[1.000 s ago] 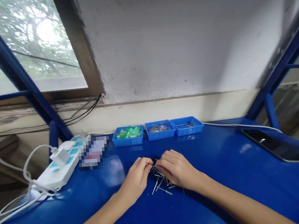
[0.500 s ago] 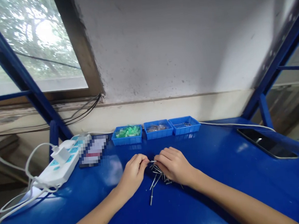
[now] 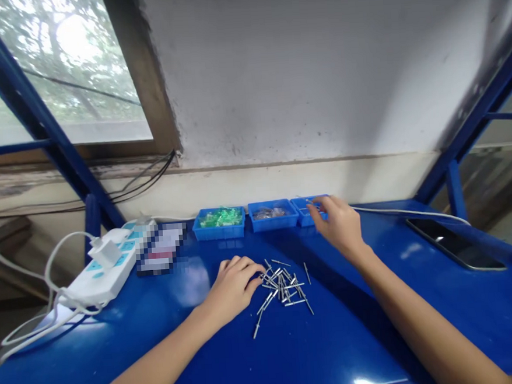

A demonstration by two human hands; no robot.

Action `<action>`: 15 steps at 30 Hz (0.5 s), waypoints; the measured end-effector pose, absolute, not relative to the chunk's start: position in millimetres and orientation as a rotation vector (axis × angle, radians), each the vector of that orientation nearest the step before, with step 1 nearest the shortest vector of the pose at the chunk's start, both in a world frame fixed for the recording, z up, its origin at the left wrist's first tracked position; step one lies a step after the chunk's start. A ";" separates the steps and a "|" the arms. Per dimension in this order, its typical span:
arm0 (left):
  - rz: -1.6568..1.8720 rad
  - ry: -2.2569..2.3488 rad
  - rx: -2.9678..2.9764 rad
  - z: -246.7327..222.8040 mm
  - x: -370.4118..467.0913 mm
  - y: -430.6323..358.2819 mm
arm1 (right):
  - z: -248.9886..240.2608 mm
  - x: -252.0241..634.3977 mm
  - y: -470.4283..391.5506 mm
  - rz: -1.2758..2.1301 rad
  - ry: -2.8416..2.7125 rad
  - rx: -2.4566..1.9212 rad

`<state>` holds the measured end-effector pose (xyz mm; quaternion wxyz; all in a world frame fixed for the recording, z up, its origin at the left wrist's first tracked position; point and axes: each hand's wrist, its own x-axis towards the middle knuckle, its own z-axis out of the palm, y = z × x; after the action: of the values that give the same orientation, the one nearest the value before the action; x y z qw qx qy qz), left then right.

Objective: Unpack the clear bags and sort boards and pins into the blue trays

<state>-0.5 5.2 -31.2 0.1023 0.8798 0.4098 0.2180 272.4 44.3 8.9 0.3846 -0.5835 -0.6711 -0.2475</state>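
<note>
A loose pile of silvery metal rivets lies on the blue table. My left hand rests at the pile's left edge, its thumb and forefinger curved apart and touching the rivets there. Over the right blue tray is my right hand, thumb and forefinger pinched around a thin rivet. A few more rivets are visible inside that tray, partly hidden by the hand.
A middle tray holds small clear packets, and the left tray green ones. A white power strip with cables and a pixelated phone are on the left. Another phone lies at right.
My right hand has moved from the pile up and right to the right tray, uncovering the rivets. My left hand has shifted slightly right, its fingers now spread over the pile's edge.
</note>
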 end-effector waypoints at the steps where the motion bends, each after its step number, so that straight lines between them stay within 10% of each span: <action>1: 0.619 1.207 2.619 -31.5 0.2 5.9 | 6.0 280.5 49.4 -0.587 -1.690 -1.644; 15: 0.704 1.316 2.587 -29.9 -4.3 6.2 | -22.2 204.3 4.5 -0.070 -2.388 -0.957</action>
<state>-4.3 6.2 -29.9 0.0773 0.8635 0.4394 0.2352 204.3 4.5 -22.2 0.2803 -0.3571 -0.8906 -0.0262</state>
